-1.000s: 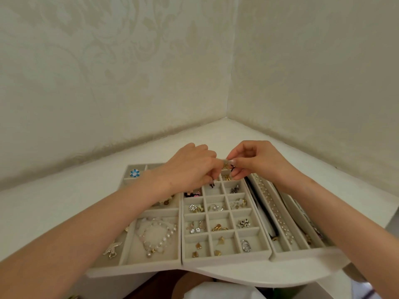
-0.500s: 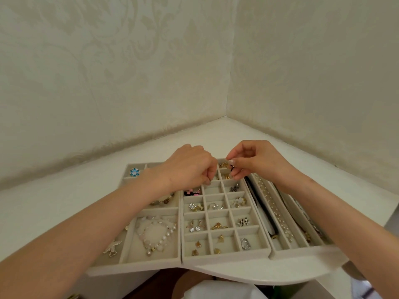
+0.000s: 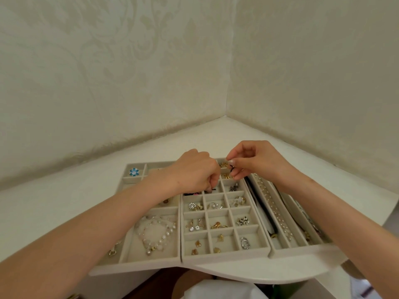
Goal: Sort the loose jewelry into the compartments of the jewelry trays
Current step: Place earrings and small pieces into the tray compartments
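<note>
A small dark piece (image 3: pixel 210 190) is pinched by the left hand (image 3: pixel 192 169) in a far compartment of the middle tray (image 3: pixel 224 256). A tiny piece (image 3: pixel 228 161) (too small to identify) is pinched by the right hand (image 3: pixel 257 160) just above the tray's far end. A pearl bracelet (image 3: pixel 155 231) is laid in the left tray (image 3: pixel 133 263).

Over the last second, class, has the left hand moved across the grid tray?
Yes. The left hand has drawn back from the right hand toward the near edge of the grid tray.
</note>
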`<state>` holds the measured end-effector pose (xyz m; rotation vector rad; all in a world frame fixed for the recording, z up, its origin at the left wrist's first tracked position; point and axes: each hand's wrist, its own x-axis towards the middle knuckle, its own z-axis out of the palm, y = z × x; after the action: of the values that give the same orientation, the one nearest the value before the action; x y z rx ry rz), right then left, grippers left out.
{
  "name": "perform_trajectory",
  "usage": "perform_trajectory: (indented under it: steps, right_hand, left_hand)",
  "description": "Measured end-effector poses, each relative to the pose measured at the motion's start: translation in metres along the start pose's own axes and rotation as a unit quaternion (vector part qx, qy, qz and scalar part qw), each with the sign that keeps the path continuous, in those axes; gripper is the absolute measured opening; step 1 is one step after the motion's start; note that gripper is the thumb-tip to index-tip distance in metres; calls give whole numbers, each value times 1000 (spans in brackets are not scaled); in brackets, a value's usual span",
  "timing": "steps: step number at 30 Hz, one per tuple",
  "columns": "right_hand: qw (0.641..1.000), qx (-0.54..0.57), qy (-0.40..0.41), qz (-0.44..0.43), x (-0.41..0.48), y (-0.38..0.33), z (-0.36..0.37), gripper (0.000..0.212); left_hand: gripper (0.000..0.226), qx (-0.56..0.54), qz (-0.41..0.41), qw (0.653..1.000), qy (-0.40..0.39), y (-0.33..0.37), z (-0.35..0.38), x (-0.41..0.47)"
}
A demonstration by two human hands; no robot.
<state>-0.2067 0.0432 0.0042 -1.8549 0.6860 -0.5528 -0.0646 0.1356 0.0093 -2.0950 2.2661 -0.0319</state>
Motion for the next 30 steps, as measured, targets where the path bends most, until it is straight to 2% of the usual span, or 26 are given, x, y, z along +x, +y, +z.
perform_trajectory:
  steps: [10, 14, 21, 30]
  right_hand:
    - [1000, -9, -3, 0, 1, 1, 0, 8]
    - [1000, -31, -3, 0, 1, 3, 0, 10]
    - [996, -87, 3, -10, 2, 4, 4, 9]
    - [998, -35, -35, 30, 4, 1, 16, 6]
  left_hand:
    - [15, -45, -11, 997, -56, -4, -4, 5]
    - [12, -15, -19, 999, -27, -1, -1, 5]
    - [17, -35, -29, 999, -16, -2, -2, 2]
    - [10, -88, -68, 993, 45, -23, -7, -13]
